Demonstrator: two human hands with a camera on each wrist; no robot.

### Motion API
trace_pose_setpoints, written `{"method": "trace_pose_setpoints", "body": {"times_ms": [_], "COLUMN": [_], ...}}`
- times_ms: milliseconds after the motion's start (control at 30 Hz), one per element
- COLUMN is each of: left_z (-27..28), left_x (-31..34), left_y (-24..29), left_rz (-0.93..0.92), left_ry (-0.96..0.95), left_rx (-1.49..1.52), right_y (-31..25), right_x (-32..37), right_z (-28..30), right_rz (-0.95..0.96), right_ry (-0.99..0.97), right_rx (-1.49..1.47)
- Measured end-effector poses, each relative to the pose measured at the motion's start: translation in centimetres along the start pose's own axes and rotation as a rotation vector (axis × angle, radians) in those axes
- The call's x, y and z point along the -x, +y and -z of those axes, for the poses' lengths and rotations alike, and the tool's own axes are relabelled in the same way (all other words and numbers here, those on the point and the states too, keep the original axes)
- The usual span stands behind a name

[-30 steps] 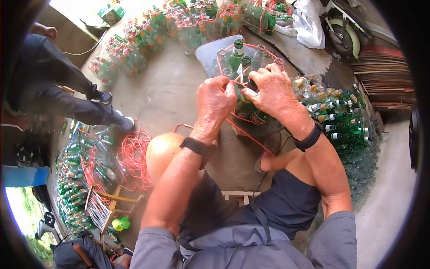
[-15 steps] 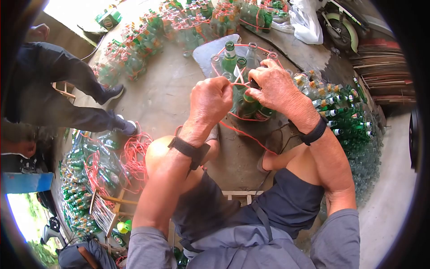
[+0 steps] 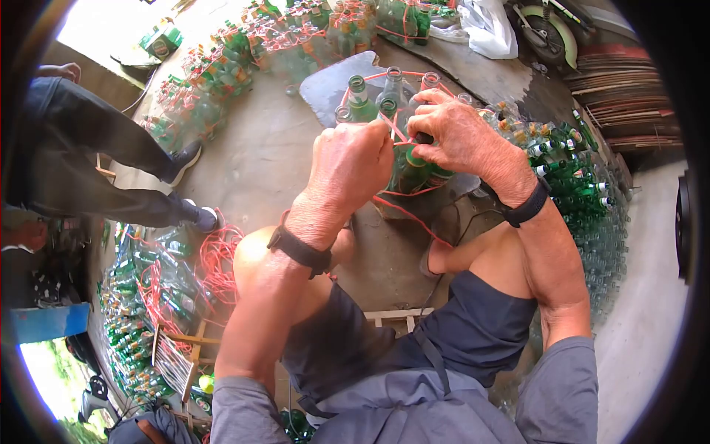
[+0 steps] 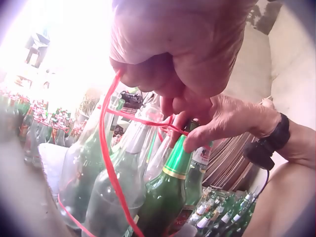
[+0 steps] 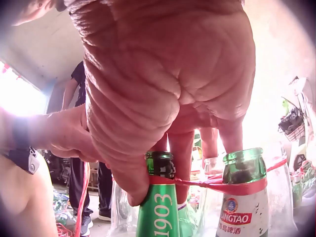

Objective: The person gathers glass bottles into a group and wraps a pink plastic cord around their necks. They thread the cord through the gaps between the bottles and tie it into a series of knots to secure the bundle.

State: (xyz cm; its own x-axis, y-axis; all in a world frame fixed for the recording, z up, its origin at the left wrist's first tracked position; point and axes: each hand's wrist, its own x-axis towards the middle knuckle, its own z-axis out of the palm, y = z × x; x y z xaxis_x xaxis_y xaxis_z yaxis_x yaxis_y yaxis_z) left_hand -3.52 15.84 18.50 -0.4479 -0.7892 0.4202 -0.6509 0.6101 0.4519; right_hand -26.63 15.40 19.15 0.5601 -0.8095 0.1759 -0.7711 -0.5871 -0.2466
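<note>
A bundle of upright green and clear glass bottles [image 3: 362, 106] stands in front of me, circled by red plastic string [image 3: 396, 194]. My left hand [image 3: 347, 164] is a fist over the bundle's near left side. It grips the red string [image 4: 107, 153], which runs down past a clear bottle [image 4: 111, 197]. My right hand [image 3: 464, 140] holds the neck of a green bottle [image 5: 158, 212] with gold-edged foil, thumb on one side, fingers on the other. Taut string [image 5: 212, 184] links that neck and a white-labelled bottle [image 5: 242, 215].
Many loose bottles [image 3: 569, 185] lie stacked at my right. Tied bundles [image 3: 296, 37] stand at the back. A red string tangle [image 3: 220, 259] lies on the left floor near another person's legs [image 3: 111, 148]. A small wooden stool [image 3: 194, 348] is at lower left.
The head view has shifted, so the bundle sits further left in it. My left hand has turned and come further over the bottles, nearer the right hand, which keeps its hold.
</note>
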Motion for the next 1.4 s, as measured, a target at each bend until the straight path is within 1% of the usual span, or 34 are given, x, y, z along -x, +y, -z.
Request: {"method": "trace_pose_setpoints", "body": {"times_ms": [67, 100, 200, 233, 267, 300, 367, 400, 433, 467, 533, 600, 667, 733, 767, 833, 900, 967, 1067, 1133, 1167, 1233, 1267, 1333, 1400], "left_z": [0.1, 0.2, 0.9, 1.1, 1.2, 1.2, 1.1, 1.3, 1.5, 1.7, 1.8, 1.2, 1.0, 1.1, 1.1, 1.4, 1.5, 1.5, 1.8, 1.4, 1.4, 1.1, 0.9, 0.8, 0.6], "left_x": [-0.8, -1.1, -2.4, -2.9, -3.3, -3.7, -4.3, -4.5, -4.7, -5.0, -5.7, -6.4, -6.9, -7.1, -7.4, -7.8, -7.7, -7.7, -7.4, -6.9, -6.5, -5.6, -5.1, -4.4, -3.9], "left_y": [-0.3, -0.5, -0.9, -1.0, -1.0, -1.2, -1.8, -1.8, -1.8, -1.9, -2.2, -2.4, -2.9, -3.2, -3.4, -3.3, -3.4, -3.4, -3.5, -3.7, -3.8, -3.9, -3.9, -3.7, -3.7], "left_rz": [-0.06, -0.062, -0.056, -0.057, -0.017, 0.025, 0.03, 0.082, 0.133, 0.134, 0.037, 0.013, -0.011, 0.024, 0.026, 0.041, 0.056, 0.067, 0.084, 0.064, 0.063, 0.124, 0.125, 0.189, 0.185], "left_ry": [-0.025, -0.027, -0.159, -0.161, -0.191, -0.222, -0.219, -0.248, -0.277, -0.277, -0.331, -0.34, -0.348, -0.411, -0.411, -0.493, -0.493, -0.495, -0.508, -0.438, -0.44, -0.388, -0.389, -0.326, -0.299], "left_rx": [-0.033, -0.032, -0.104, -0.103, -0.072, -0.043, -0.039, 0.042, 0.124, 0.124, 0.068, 0.012, -0.047, 0.06, 0.062, 0.01, 0.028, 0.044, 0.041, -0.044, -0.047, -0.017, -0.019, -0.084, -0.112], "right_y": [-0.2, -0.2, 0.2, 0.5, 0.7, 0.7, 0.6, 0.6, 0.5, 0.5, 0.5, 0.4, 0.0, 0.0, 0.0, -0.1, 0.0, 0.6, 0.5, 0.5, 0.6, 0.7, 0.7, 0.6, 0.5], "right_x": [0.2, 0.2, 0.3, 0.3, 0.4, 0.5, 0.3, 0.3, 0.3, 0.3, 0.4, 0.4, 0.3, 0.3, 0.3, 0.3, 0.3, 0.4, 0.4, 0.5, 0.5, 0.5, 0.5, 0.5, 0.5], "right_z": [-0.2, -0.1, -0.4, -0.8, -1.1, -1.1, -1.1, -1.0, -0.9, -0.7, -0.7, -0.4, 0.3, 0.4, 0.4, 0.5, 0.3, -0.5, -0.4, -0.5, -0.6, -0.6, -0.7, -0.6, -0.6], "right_rz": [0.034, 0.031, 0.036, 0.081, 0.125, 0.124, 0.16, 0.161, 0.146, 0.13, 0.137, 0.144, 0.024, 0.039, 0.054, 0.044, 0.034, 0.164, 0.162, 0.162, 0.162, 0.157, 0.159, 0.145, 0.132], "right_ry": [0.09, 0.09, 0.044, 0.107, 0.169, 0.167, 0.222, 0.222, 0.196, 0.167, 0.158, 0.145, -0.037, -0.029, -0.019, -0.035, -0.048, 0.115, 0.114, 0.123, 0.134, 0.139, 0.136, 0.124, 0.107], "right_rx": [0.0, 0.0, -0.029, -0.014, 0.001, -0.001, -0.026, -0.028, -0.05, -0.071, -0.064, -0.059, -0.073, -0.073, -0.075, -0.087, -0.098, -0.068, -0.065, -0.067, -0.067, -0.062, -0.059, -0.061, -0.061]}}
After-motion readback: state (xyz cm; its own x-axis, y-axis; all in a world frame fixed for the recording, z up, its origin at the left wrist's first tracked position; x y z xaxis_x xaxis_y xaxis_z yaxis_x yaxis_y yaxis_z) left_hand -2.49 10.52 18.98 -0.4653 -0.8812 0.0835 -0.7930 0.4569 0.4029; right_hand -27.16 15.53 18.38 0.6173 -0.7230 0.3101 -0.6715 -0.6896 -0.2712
